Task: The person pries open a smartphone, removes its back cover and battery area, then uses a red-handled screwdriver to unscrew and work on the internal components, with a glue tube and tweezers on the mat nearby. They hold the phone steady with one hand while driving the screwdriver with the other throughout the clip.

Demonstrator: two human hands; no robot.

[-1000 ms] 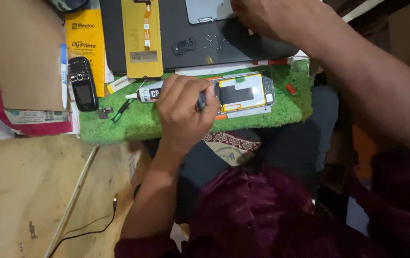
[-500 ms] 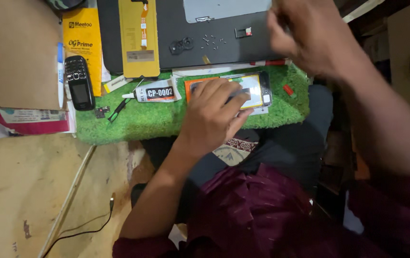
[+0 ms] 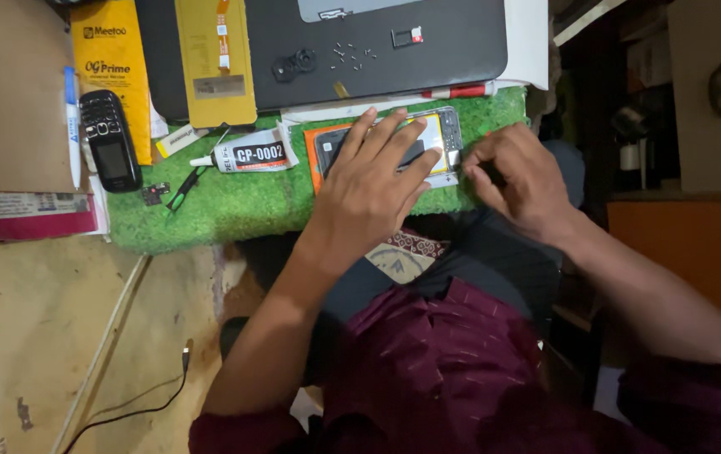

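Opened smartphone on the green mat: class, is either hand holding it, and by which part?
The left hand presses flat on the opened smartphone, pinning it. The right hand pinches at its right edge.

Two hands: left hand [image 3: 369,189], right hand [image 3: 516,181]. One opened smartphone [image 3: 438,134], one glue tube [image 3: 247,155], one black keypad phone [image 3: 110,140], one green mat [image 3: 234,206], two yellow packets [image 3: 216,63] [image 3: 113,71], one white pen [image 3: 71,126], one red-capped marker [image 3: 461,90].

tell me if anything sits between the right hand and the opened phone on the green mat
Nothing visible does. The right hand is already at the right end of the opened phone, fingertips at its edge. The left hand lies flat over the phone's middle, beside the right hand, not between it and that end.
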